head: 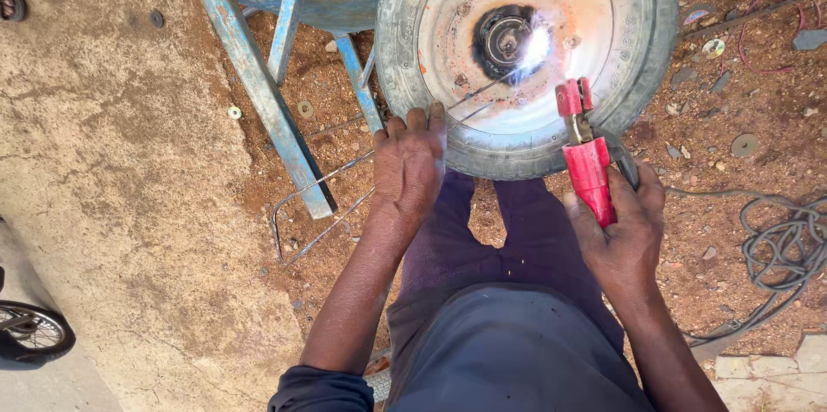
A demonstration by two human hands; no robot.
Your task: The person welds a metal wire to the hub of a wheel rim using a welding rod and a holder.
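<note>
Right hand (622,235) near, gripping red electrode holder (589,172); left hand (408,162) flat on tyre (405,41), fingers spread. Arc sparking at far hub (504,37): bare skin risks burns.

No packages, labels, signs or screens anywhere in view.
</note>
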